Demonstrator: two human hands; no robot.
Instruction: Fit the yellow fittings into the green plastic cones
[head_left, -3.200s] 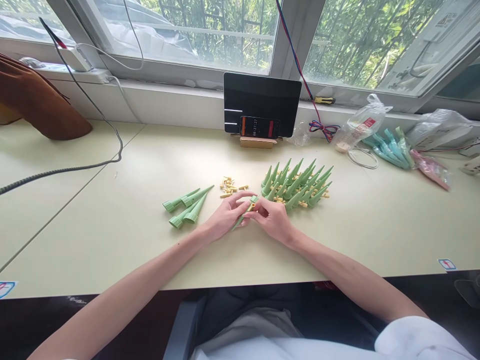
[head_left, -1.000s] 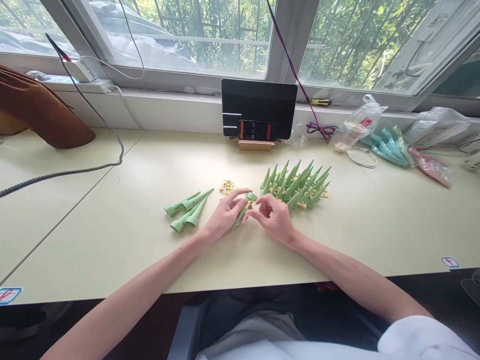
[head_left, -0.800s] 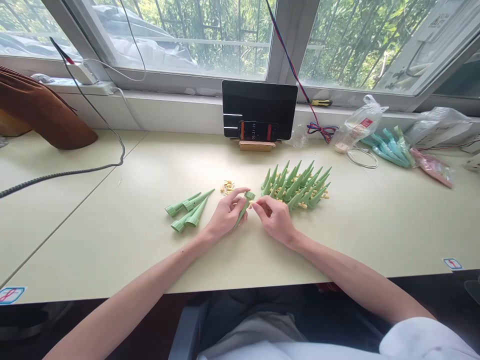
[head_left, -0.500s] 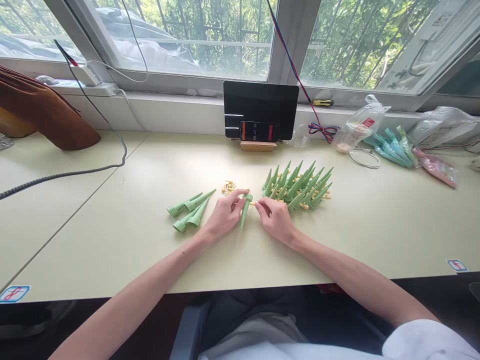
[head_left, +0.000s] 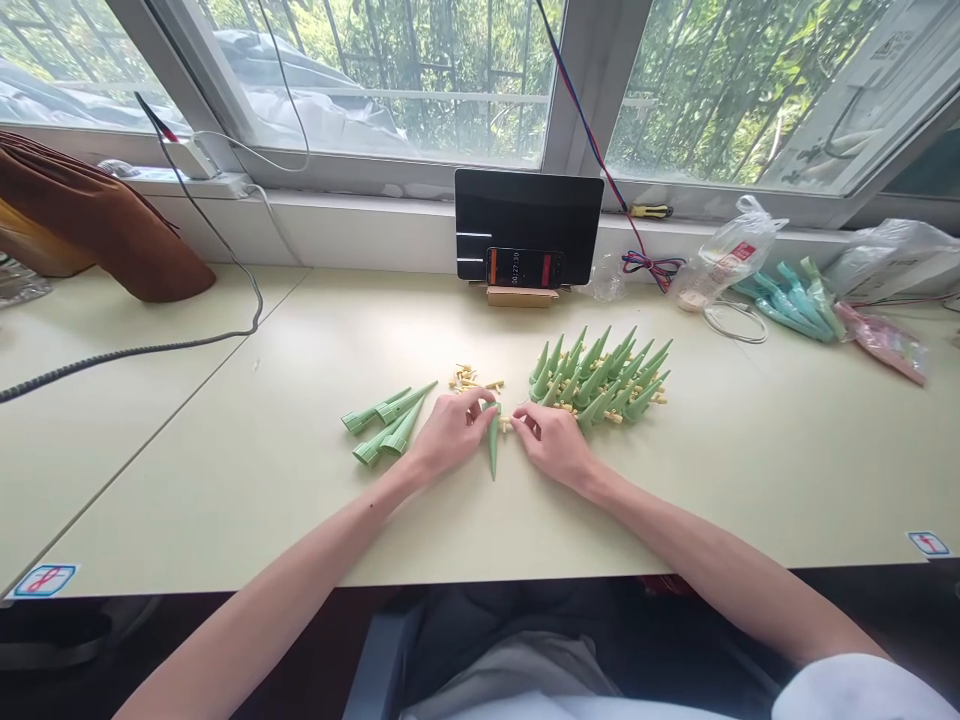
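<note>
My left hand (head_left: 454, 428) pinches a green plastic plant-watering spike (head_left: 493, 452) near its wide end, its tip pointing towards me. Between the fingertips of my right hand (head_left: 553, 436) is a small cream-yellow valve piece (head_left: 506, 424), held up close to the spike's side; I cannot tell whether the two touch. Left of my left hand lie several loose green spikes (head_left: 405, 428). A small heap of yellow valve pieces (head_left: 465, 377) sits just beyond that hand. Past my right hand stands a dense group of green spikes (head_left: 600, 370) with yellow pieces on them.
At the back, a black tablet (head_left: 529, 220) stands with a phone (head_left: 523, 268) in front, on a cardboard stand (head_left: 522, 297). Plastic bags (head_left: 731, 255) and blue-green items (head_left: 791, 300) lie right. A dark cable (head_left: 135, 347) and a brown bag (head_left: 112, 225) are left.
The view has shifted slightly. The spike's tip has swung a little, now pointing more straight towards me. My right hand still holds the yellow piece beside it.
</note>
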